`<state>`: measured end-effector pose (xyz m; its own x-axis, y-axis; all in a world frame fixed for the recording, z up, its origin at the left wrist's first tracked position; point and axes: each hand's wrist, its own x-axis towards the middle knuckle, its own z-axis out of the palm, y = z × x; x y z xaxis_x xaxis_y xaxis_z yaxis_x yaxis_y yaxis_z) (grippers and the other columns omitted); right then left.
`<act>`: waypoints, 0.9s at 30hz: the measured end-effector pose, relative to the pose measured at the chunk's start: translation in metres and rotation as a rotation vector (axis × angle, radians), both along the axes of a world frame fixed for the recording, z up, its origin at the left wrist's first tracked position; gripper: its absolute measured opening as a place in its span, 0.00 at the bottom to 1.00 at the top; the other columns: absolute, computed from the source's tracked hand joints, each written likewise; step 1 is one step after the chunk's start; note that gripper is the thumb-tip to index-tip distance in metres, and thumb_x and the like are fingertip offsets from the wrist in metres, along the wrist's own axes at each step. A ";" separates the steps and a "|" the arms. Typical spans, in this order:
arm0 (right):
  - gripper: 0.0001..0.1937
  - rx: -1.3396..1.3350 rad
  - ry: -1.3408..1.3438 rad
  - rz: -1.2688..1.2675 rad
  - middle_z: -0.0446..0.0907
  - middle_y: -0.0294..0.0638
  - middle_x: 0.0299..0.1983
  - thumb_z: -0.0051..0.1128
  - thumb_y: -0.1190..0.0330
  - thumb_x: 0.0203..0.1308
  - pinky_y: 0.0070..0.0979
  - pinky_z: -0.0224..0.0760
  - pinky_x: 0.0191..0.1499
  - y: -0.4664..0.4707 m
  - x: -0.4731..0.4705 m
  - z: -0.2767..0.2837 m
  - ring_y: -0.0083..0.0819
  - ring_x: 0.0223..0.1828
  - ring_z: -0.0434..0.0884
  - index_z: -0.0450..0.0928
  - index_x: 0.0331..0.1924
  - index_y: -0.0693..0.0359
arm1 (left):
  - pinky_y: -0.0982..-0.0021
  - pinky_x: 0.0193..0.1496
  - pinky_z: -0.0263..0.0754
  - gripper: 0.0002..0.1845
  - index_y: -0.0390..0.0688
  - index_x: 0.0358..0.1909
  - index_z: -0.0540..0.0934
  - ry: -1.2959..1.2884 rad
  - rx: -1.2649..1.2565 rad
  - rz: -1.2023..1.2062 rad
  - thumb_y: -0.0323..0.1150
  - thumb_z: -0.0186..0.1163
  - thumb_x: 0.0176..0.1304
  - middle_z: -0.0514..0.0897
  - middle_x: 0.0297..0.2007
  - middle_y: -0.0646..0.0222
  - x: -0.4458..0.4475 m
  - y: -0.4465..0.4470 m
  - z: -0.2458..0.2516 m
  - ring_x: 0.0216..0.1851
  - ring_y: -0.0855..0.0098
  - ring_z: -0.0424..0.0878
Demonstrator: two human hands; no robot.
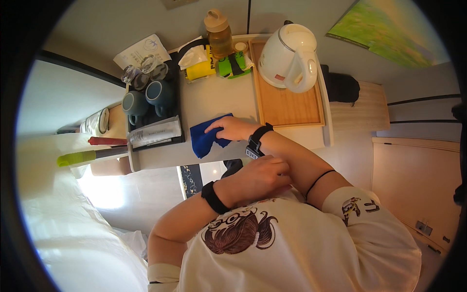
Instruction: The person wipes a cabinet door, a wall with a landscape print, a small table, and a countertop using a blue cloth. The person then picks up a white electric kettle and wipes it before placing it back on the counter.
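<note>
My right hand [232,129] presses down on a dark blue cloth [200,141] near the front edge of a white tabletop [204,100], its fingers bent over the fabric. The cloth spreads out to the left of the fingers, and part hangs towards the edge. A black strap with a small device [254,148] circles the right wrist. My left hand [264,177] is held against my chest, just beside the right forearm, with its fingers curled in. Nothing shows in it, though its palm is hidden. That wrist wears a black band [214,197].
On the right, a white electric kettle [279,54] stands in a wooden tray [290,109]. Behind the cloth are a bottle [220,38] and yellow [200,71] and green packets [230,65]. A black tray [175,109] holds blue mugs [158,94], glasses and wrapped packets [157,132]. Handles [78,158] jut out left.
</note>
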<state>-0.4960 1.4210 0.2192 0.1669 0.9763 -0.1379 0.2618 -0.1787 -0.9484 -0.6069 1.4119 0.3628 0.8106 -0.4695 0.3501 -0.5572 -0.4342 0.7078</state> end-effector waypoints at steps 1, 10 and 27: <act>0.19 -0.043 0.069 -0.016 0.83 0.48 0.47 0.53 0.72 0.50 0.31 0.72 0.53 0.001 0.001 0.000 0.43 0.47 0.81 0.83 0.49 0.55 | 0.66 0.40 0.75 0.08 0.44 0.35 0.80 0.043 -0.027 0.025 0.29 0.66 0.53 0.76 0.33 0.66 0.005 -0.002 0.006 0.37 0.65 0.78; 0.24 0.156 -0.016 0.010 0.77 0.46 0.58 0.52 0.78 0.49 0.30 0.64 0.65 -0.018 -0.015 -0.011 0.42 0.61 0.74 0.78 0.55 0.60 | 0.59 0.41 0.75 0.12 0.37 0.38 0.82 0.594 0.141 -0.057 0.33 0.59 0.56 0.84 0.34 0.51 0.059 -0.078 0.047 0.38 0.51 0.81; 0.21 0.098 -0.082 -0.017 0.77 0.45 0.58 0.50 0.77 0.54 0.30 0.63 0.65 -0.043 -0.016 -0.003 0.41 0.62 0.73 0.78 0.54 0.59 | 0.64 0.28 0.69 0.14 0.35 0.21 0.78 0.717 -0.268 -0.338 0.33 0.51 0.58 0.77 0.19 0.64 0.073 -0.134 0.169 0.23 0.67 0.75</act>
<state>-0.5124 1.3785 0.2161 0.1901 0.9814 -0.0276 0.3366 -0.0916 -0.9372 -0.5339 1.2781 0.5320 0.7096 -0.7018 -0.0626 -0.0022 -0.0911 0.9958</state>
